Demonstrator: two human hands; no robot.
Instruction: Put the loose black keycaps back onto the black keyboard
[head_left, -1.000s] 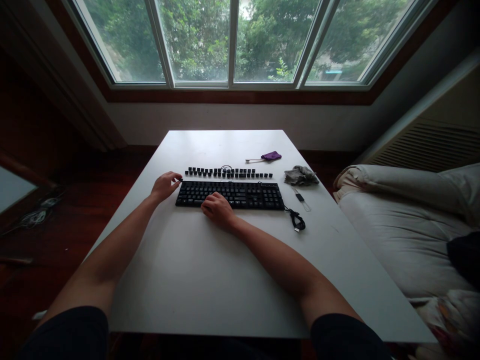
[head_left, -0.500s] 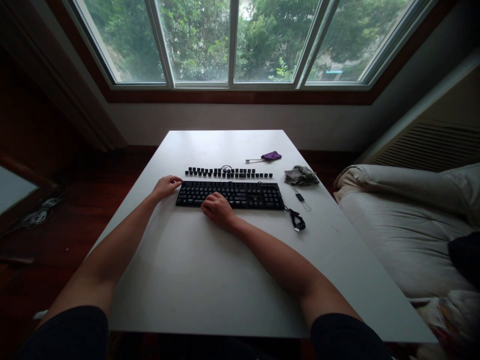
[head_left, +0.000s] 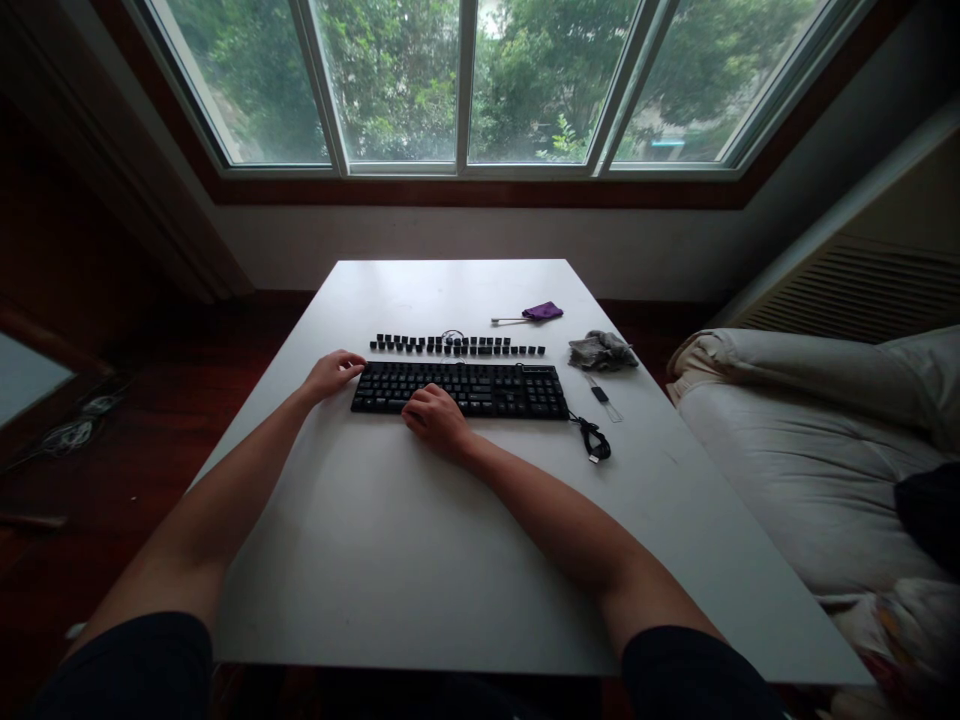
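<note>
A black keyboard (head_left: 517,393) lies flat across the white table, some of its keycaps off. My left hand (head_left: 334,374) rests at the keyboard's far left corner, its fingers bent round the edge and steadying it. Over the near side, left of the middle, my right hand (head_left: 435,418) has its fingers curled down onto the keys. Whatever its fingertips hold, if anything, is hidden beneath them. Behind the keyboard stand loose black keycaps (head_left: 485,350) in two rows. A thin wire loop (head_left: 452,336) sits among them.
To the right are a grey crumpled cloth (head_left: 601,350), a keycap puller (head_left: 601,395) with wire loops, and the keyboard's coiled cable (head_left: 593,440). Farther back lies a purple pouch (head_left: 543,312) beside cotton swabs (head_left: 508,321). A pale sofa (head_left: 795,480) borders the table (head_left: 420,570).
</note>
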